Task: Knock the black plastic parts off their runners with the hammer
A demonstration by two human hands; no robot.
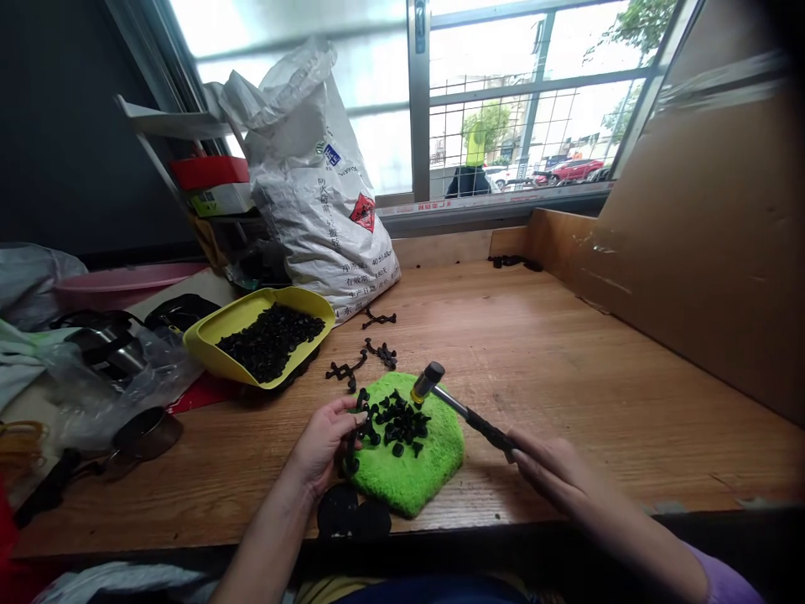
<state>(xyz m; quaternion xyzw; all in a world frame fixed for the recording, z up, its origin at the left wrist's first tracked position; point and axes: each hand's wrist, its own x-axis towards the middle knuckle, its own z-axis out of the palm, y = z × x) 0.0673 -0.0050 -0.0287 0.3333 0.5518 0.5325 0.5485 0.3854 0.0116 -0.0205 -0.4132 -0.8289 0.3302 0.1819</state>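
My left hand (328,443) pinches a black branched part with round knobbed ends (352,460) at the left side of a green fluffy pad (440,470). Wrapped round the dark grip of a small two-faced mallet (469,413) is my right hand (546,461). The mallet's head, black on top and yellow below, is over the pad's far part; whether it touches anything there, I cannot tell. A pile of small black pieces (402,424) lies on the pad. Beyond it on the table are several similar black branched parts (381,354).
A yellow scoop-shaped tray (210,335) of small black pieces stands at left, before a tall white sack (308,193). A metal cup (148,432) is at far left. Cardboard (704,226) walls the right side. Two black discs (353,513) lie near the wooden table's (566,361) front edge.
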